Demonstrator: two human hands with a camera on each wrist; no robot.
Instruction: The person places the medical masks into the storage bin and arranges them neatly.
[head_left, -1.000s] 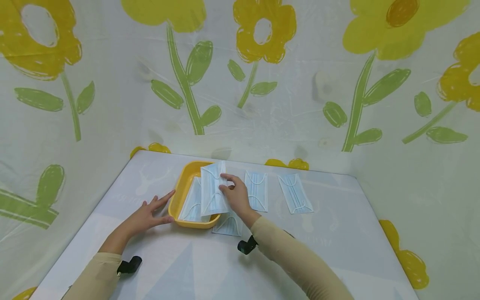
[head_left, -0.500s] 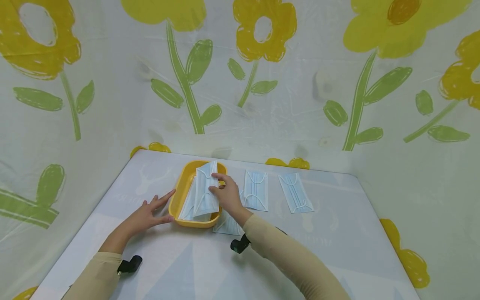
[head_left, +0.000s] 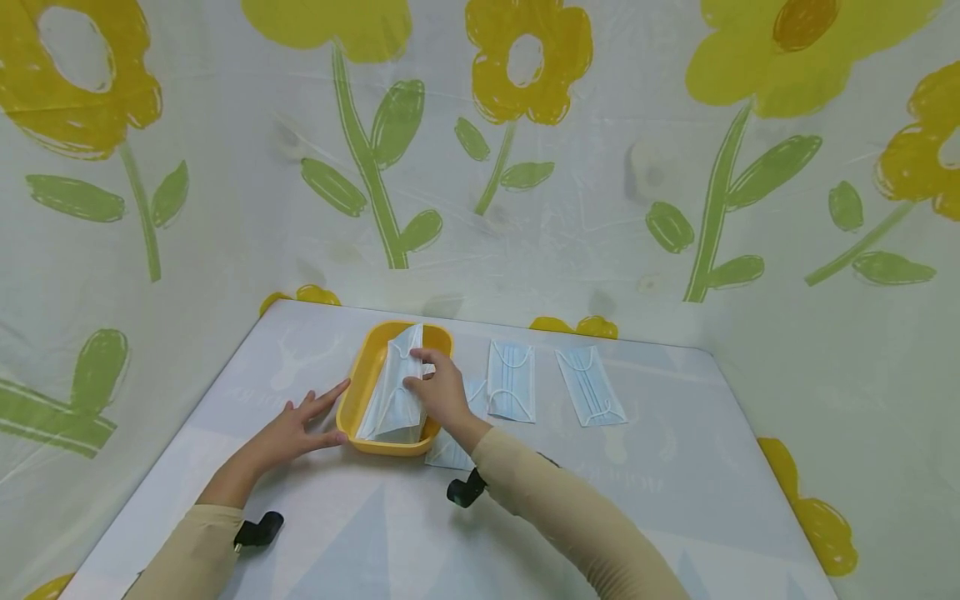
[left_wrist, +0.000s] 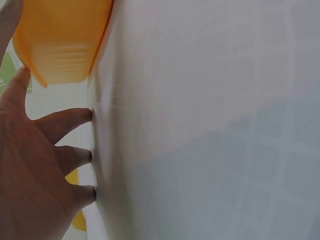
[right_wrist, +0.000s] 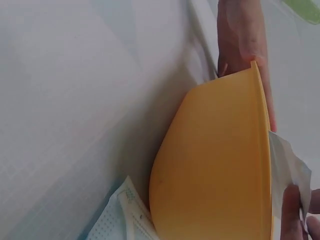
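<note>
Pinching a mask [head_left: 407, 367] over the tray [head_left: 393, 449]

Sleeves [head_left: 577, 508] and the near edge of the table [head_left: 337, 517] run out of view. A loose mask [head_left: 447, 455] by the tray's near right corner is partly hidden. The left hand [head_left: 294, 429], fingers spread, touches the tray's left rim; the right hand [head_left: 444, 396] grips the tilted mask by thumb and fingers. Masks beneath [head_left: 374, 414] are mostly covered, their count unclear. Two flat masks [head_left: 512, 381] lie toward the table's far edge.

Our left hand [head_left: 292, 429] spread, our right hand [head_left: 444, 393] pinching.
Our left fingers [left_wrist: 65, 122] fan apart from the left thumb [head_left: 330, 440]; our right thumb and fingertips [right_wrist: 291, 202] sit close together. Our sleeved left forearm [head_left: 191, 552] and right forearm [head_left: 577, 518] reach forward, slanting inward.
</note>
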